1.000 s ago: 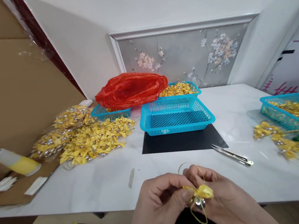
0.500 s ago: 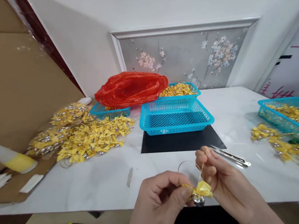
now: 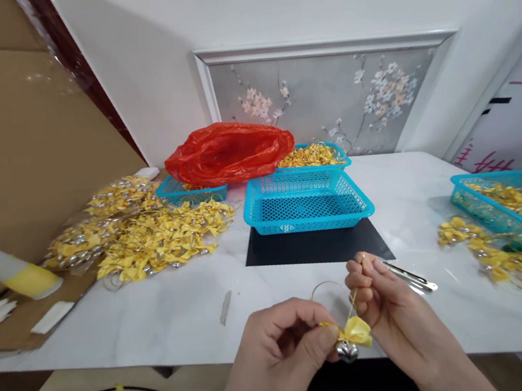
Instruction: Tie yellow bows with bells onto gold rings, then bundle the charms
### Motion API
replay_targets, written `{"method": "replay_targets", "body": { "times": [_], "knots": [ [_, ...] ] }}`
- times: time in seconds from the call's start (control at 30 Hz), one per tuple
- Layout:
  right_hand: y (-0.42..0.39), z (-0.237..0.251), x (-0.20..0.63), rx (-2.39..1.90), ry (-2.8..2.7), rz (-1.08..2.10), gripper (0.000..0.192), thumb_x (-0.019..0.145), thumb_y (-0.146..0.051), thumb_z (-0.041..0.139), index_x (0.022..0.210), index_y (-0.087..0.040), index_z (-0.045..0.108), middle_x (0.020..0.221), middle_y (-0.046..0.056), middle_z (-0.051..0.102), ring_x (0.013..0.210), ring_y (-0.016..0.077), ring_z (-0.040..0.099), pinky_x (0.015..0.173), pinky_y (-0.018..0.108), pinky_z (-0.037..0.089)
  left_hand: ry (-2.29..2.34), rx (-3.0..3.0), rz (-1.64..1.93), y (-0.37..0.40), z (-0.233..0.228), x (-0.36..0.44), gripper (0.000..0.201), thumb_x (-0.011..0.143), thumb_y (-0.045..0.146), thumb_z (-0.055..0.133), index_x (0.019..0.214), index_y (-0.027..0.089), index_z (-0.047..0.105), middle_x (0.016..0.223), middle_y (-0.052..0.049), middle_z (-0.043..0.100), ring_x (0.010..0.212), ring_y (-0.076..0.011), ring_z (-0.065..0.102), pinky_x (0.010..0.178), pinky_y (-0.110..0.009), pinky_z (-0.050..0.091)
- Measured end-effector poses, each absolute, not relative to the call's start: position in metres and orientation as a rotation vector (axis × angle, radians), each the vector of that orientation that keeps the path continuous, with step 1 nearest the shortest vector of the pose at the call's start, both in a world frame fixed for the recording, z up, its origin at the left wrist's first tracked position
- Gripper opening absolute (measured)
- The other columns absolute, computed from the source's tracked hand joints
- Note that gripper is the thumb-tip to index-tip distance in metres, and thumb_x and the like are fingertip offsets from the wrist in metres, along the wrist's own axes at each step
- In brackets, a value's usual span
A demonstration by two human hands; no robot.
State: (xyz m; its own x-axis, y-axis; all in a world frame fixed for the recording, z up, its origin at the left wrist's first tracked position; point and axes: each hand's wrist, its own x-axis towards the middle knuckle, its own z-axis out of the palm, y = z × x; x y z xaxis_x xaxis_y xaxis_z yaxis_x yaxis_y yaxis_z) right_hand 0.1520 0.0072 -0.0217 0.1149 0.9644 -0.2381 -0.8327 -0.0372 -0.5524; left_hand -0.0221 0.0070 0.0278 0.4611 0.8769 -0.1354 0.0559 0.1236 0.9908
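Observation:
Between thumb and forefinger, my left hand point(image 3: 283, 350) pinches a yellow ribbon bow point(image 3: 358, 332) at one side. A shiny silver bell point(image 3: 348, 351) hangs beneath the bow's middle. Thin gold cord point(image 3: 324, 283) loops up from the bow toward my right hand point(image 3: 399, 319), whose fingers are closed around part of it. The cord's end is hidden by those fingertips. Just beyond my right hand, a pair of metal tweezers point(image 3: 415, 278) lies on the white table.
A blue basket point(image 3: 312, 223) stands on a black mat point(image 3: 299, 250). Yellow bows with bells point(image 3: 164, 240) are heaped at left. Behind are a red plastic bag point(image 3: 229, 154) and more baskets. Another blue basket point(image 3: 485, 203) and loose bows point(image 3: 513, 258) sit at right.
My right hand has shifted slightly up and to the right, its fingertips still closed. The left hand and the bow stay nearly in place.

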Motion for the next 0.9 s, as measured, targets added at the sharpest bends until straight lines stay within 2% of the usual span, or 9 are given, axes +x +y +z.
{"method": "replay_targets", "body": {
  "times": [0.13, 0.23, 0.43, 0.53, 0.6, 0.73, 0.8, 0.87, 0.9],
  "knots": [
    [-0.002, -0.018, 0.151, -0.693, -0.405, 1.486, 0.032, 0.074, -0.022, 0.08, 0.098, -0.027, 0.059, 0.076, -0.005, 0.053, 0.058, 0.0057, 0.048, 0.053, 0.015, 0.047, 0.935, 1.318, 0.766, 0.007, 0.025, -0.023, 0.016, 0.085, 0.032, 0.064, 0.076, 0.02, 0.069, 0.067, 0.002, 0.061, 0.066, -0.0124, 0.053, 0.063, -0.022, 0.04],
    [-0.012, -0.013, 0.151, -0.786, -0.677, 1.505, 0.015, 0.084, -0.032, 0.072, 0.09, -0.023, 0.061, 0.07, -0.003, 0.052, 0.059, 0.0068, 0.048, 0.056, 0.016, 0.043, 0.932, 1.314, 0.788, 0.008, 0.024, -0.024, 0.018, 0.086, 0.035, 0.063, 0.078, 0.02, 0.069, 0.068, 0.003, 0.06, 0.066, -0.0119, 0.052, 0.063, -0.021, 0.04],
    [-0.02, -0.003, 0.148, -0.963, -0.928, 1.458, 0.03, 0.086, -0.048, 0.065, 0.09, -0.018, 0.064, 0.076, 0.0, 0.055, 0.057, 0.0085, 0.046, 0.053, 0.021, 0.036, 0.942, 1.345, 0.785, 0.009, 0.023, -0.026, 0.023, 0.089, 0.038, 0.06, 0.079, 0.019, 0.07, 0.072, 0.001, 0.061, 0.07, -0.0128, 0.054, 0.066, -0.021, 0.042],
    [-0.015, -0.006, 0.149, -0.934, -0.9, 1.456, 0.029, 0.089, -0.047, 0.062, 0.087, -0.018, 0.064, 0.067, -0.002, 0.048, 0.054, 0.0075, 0.039, 0.05, 0.021, 0.031, 0.88, 1.233, 0.786, 0.011, 0.021, -0.024, 0.023, 0.089, 0.036, 0.062, 0.078, 0.017, 0.07, 0.07, 0.001, 0.06, 0.068, -0.0109, 0.054, 0.066, -0.019, 0.044],
    [-0.011, -0.01, 0.151, -0.885, -0.881, 1.42, 0.025, 0.09, -0.044, 0.061, 0.094, -0.02, 0.066, 0.062, -0.004, 0.042, 0.055, 0.0081, 0.037, 0.052, 0.02, 0.032, 0.775, 1.013, 0.791, 0.012, 0.018, -0.021, 0.024, 0.086, 0.035, 0.067, 0.074, 0.015, 0.068, 0.067, 0.001, 0.06, 0.062, -0.0091, 0.054, 0.062, -0.018, 0.045],
    [-0.003, -0.01, 0.153, -0.926, -1.097, 1.253, 0.026, 0.086, -0.036, 0.068, 0.11, -0.027, 0.068, 0.076, -0.002, 0.05, 0.065, 0.01, 0.045, 0.058, 0.022, 0.038, 0.542, 0.572, 0.757, 0.012, 0.01, -0.015, 0.019, 0.08, 0.027, 0.074, 0.07, 0.013, 0.067, 0.059, 0.001, 0.059, 0.05, -0.0057, 0.054, 0.05, -0.014, 0.044],
    [-0.001, -0.003, 0.152, -0.952, -1.236, 1.158, 0.018, 0.084, -0.03, 0.069, 0.101, -0.027, 0.072, 0.087, 0.0, 0.054, 0.067, 0.0097, 0.047, 0.056, 0.021, 0.039, 0.473, 0.468, 0.74, 0.013, 0.007, -0.013, 0.015, 0.078, 0.024, 0.076, 0.071, 0.014, 0.068, 0.058, 0.001, 0.06, 0.049, -0.0055, 0.056, 0.048, -0.013, 0.044],
    [0.0, 0.006, 0.15, -0.952, -1.349, 1.062, 0.009, 0.085, -0.025, 0.065, 0.087, -0.023, 0.074, 0.086, 0.001, 0.056, 0.065, 0.0094, 0.049, 0.053, 0.02, 0.039, 0.44, 0.431, 0.707, 0.014, 0.004, -0.011, 0.014, 0.076, 0.023, 0.079, 0.072, 0.014, 0.068, 0.057, 0.001, 0.061, 0.049, -0.0057, 0.057, 0.048, -0.013, 0.044],
    [0.0, 0.011, 0.149, -0.958, -1.4, 1.011, 0.013, 0.087, -0.022, 0.061, 0.081, -0.022, 0.073, 0.082, 0.001, 0.057, 0.064, 0.0097, 0.051, 0.052, 0.02, 0.04, 0.452, 0.435, 0.686, 0.015, 0.004, -0.011, 0.013, 0.077, 0.023, 0.078, 0.075, 0.015, 0.069, 0.058, 0.001, 0.062, 0.05, -0.0061, 0.058, 0.048, -0.013, 0.045]
  ]
}}
